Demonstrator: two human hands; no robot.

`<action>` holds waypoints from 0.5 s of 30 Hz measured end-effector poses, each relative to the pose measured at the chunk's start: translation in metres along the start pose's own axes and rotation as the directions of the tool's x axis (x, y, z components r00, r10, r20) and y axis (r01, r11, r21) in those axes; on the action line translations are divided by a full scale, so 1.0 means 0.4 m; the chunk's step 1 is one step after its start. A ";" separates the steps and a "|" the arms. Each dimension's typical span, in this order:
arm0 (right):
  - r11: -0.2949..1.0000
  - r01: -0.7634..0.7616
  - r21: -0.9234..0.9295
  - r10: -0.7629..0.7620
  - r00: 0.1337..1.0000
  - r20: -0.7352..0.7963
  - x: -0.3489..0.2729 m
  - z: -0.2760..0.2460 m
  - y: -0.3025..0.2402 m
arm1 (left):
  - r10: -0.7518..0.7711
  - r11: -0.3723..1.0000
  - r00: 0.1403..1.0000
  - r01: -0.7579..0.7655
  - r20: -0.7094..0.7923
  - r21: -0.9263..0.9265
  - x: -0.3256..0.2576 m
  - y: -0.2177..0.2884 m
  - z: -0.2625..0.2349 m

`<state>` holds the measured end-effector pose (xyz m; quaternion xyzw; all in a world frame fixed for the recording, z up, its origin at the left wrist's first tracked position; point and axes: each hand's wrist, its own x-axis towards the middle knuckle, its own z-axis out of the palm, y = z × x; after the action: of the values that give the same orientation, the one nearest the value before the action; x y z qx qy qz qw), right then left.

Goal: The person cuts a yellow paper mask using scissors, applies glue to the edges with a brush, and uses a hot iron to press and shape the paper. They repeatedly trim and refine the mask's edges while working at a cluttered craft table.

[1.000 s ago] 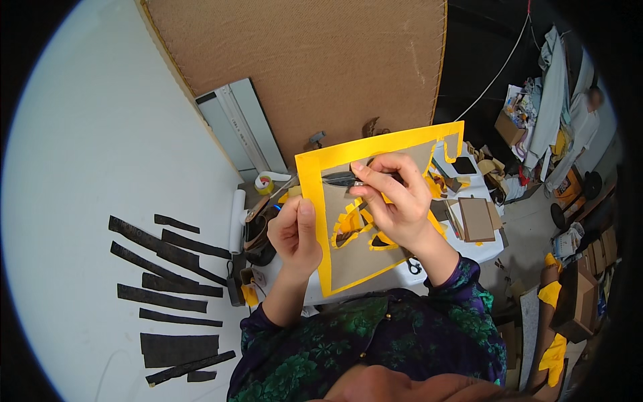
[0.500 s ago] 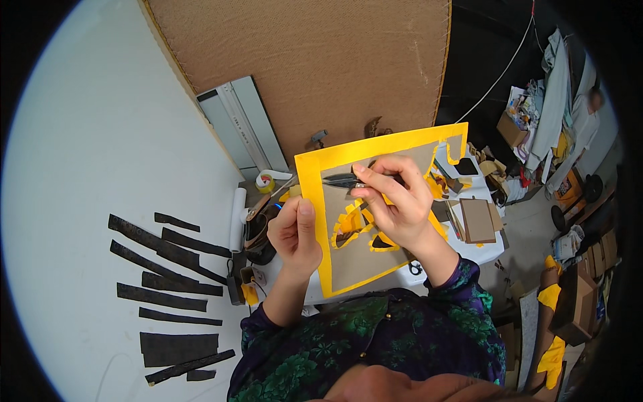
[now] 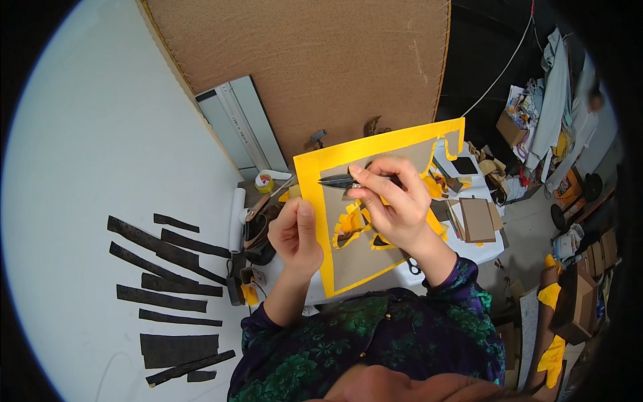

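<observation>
A large grey-brown board (image 3: 351, 268) is held up in front of me, its edges wrapped in yellow fabric (image 3: 375, 142). It has cut-out openings, and notched yellow flaps (image 3: 348, 224) fold around them. My left hand (image 3: 296, 231) pinches the board's left edge between thumb and curled fingers. My right hand (image 3: 400, 201) grips small black thread snips (image 3: 337, 181). Their pointed blades aim left, over the inner edge of the yellow border; whether they touch it I cannot tell. My right hand hides part of the board and the snips' handles.
Behind the board stands a white table (image 3: 492, 251) with brown board pieces (image 3: 477, 221), yellow scraps and black scissors (image 3: 414, 267). A tape roll (image 3: 264, 182) and a white roll (image 3: 236, 220) lie at its left. Black strips (image 3: 164, 295) hang on the left wall. Boxes (image 3: 575, 305) crowd the right.
My right hand has shifted slightly left with the snips, bringing their tips over the yellow border. The board's right side has tilted a little; my left hand keeps its hold.
</observation>
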<state>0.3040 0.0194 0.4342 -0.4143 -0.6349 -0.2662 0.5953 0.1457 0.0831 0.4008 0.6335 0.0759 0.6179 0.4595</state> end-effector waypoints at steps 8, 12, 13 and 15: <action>1.000 0.004 -0.003 -0.004 0.999 -0.040 -0.009 -0.017 -0.010 | 0.021 0.999 1.000 -0.022 -0.011 -0.045 -0.003 -0.009 -0.003; 0.990 -0.139 0.024 0.141 0.978 -0.155 -0.079 -0.053 0.034 | 0.098 0.995 0.989 -0.098 -0.110 0.004 -0.003 -0.038 -0.017; 0.972 -0.212 0.103 0.231 0.947 -0.224 -0.098 -0.055 0.045 | 0.079 0.997 0.988 -0.081 -0.131 -0.014 -0.007 -0.043 -0.020; 0.933 -0.357 0.056 0.358 0.892 -0.277 -0.097 -0.053 0.052 | 0.035 0.998 0.985 -0.044 -0.168 -0.050 -0.020 -0.051 -0.030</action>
<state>0.3310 0.0045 0.3961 -0.4805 -0.4567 -0.2078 0.7192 0.1433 0.0952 0.3789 0.5683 0.0851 0.6795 0.4561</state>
